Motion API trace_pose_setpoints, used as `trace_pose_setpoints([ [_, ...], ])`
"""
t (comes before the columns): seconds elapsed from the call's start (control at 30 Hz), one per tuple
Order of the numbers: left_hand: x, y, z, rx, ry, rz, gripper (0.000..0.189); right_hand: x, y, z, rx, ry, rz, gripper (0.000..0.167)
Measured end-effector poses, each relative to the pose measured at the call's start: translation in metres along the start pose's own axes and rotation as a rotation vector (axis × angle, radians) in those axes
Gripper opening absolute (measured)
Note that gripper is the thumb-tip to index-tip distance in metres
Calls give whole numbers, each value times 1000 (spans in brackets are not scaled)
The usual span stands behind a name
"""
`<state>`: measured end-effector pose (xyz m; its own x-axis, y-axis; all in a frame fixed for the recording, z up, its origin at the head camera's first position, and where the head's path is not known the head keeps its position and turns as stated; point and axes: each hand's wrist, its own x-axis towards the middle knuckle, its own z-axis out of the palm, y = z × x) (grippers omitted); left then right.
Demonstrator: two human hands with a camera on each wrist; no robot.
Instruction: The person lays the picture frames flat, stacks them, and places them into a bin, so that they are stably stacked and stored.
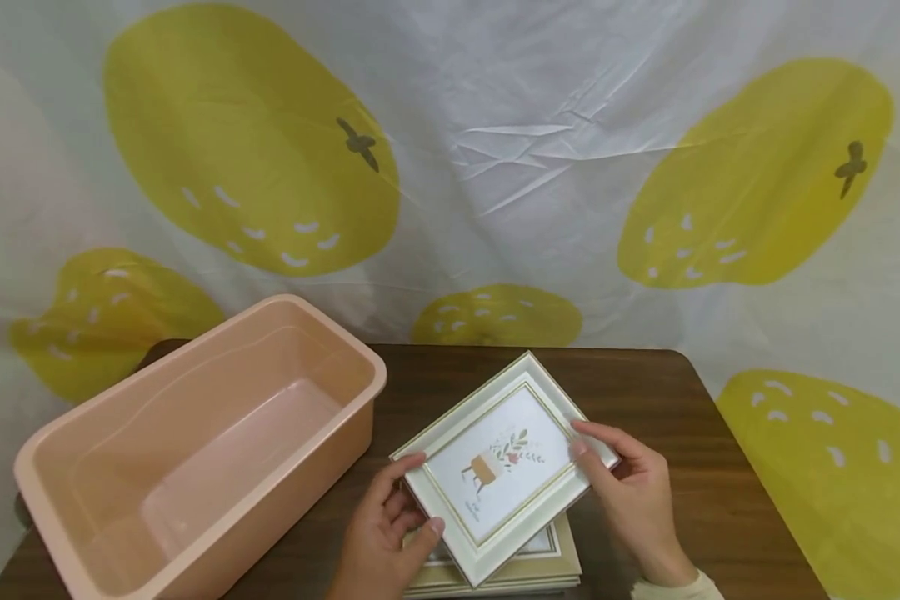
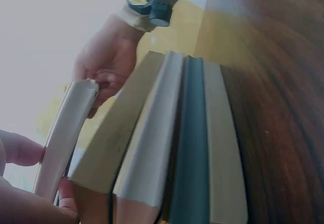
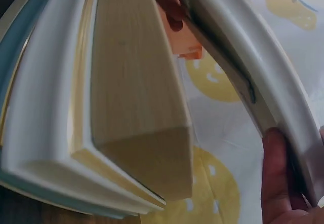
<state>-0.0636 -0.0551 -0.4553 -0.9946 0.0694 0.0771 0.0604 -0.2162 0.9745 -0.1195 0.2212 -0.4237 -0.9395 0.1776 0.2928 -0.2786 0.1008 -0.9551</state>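
Observation:
Both hands hold a white picture frame [image 1: 487,533] with a gold inner line and a print of a flower-topped stool. My left hand [image 1: 390,525] grips its left corner, thumb on the front edge. At the opposite right corner, my right hand [image 1: 633,492] pinches it between thumb and fingers. The frame is tilted and held above a stack of picture frames [image 1: 566,562]. In the left wrist view the stack shows a wood-toned frame [image 2: 119,127], a white frame [image 2: 154,148], a blue-green frame [image 2: 191,143] and a pale one [image 2: 223,148]. The held frame's back faces the stack.
A deep pink plastic bin [image 1: 285,508] stands on the left of the dark wooden table [image 1: 720,467], with no contents visible inside. Behind the table hangs a white cloth [image 1: 495,192] printed with large yellow fruit.

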Motion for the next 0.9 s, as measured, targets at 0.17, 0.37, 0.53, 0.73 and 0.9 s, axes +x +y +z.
trace_pose_setpoints([
  [0.17, 1, 8, -7, 5, -71, -31, 70, -3, 0, -11, -68, -143, -71, 27],
  [0.37, 5, 15, -18, 66, -111, -11, 68, -2, 1, -21, -65, -294, -108, 34],
  [0.53, 9, 19, -29, 134, -90, -7, 74, -5, 2, -24, -136, -368, -56, 33],
  [0.73, 11, 21, -34, 154, -27, -46, 82, -13, 4, -22, -204, -401, -42, 33],
  [0.9, 10, 20, -35, 151, -9, -67, 82, -16, 9, -21, -276, -373, -84, 30],
])
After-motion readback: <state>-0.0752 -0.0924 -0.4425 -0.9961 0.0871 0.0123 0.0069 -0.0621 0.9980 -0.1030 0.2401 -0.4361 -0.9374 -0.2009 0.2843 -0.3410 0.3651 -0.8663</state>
